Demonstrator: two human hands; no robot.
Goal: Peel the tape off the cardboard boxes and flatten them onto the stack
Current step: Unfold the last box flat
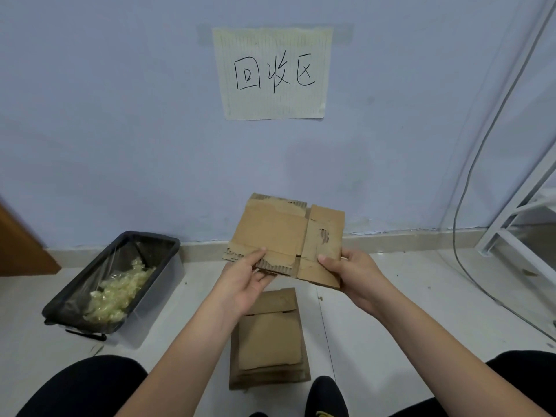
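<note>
A flattened brown cardboard box (279,233) is held up in the air in front of the wall, its torn surface facing me. My left hand (243,281) grips its lower left edge, thumb on top. My right hand (349,275) grips its lower right edge, thumb pressed on the face. Below the hands, a stack of flattened cardboard (269,344) lies on the tiled floor between my knees.
A clear bin lined with a black bag (120,281) holds crumpled peeled tape (117,293) at the left. A paper sign (272,73) is stuck on the wall. White metal frame (517,224) and a cable (469,266) at the right; brown furniture edge (21,245) at the far left.
</note>
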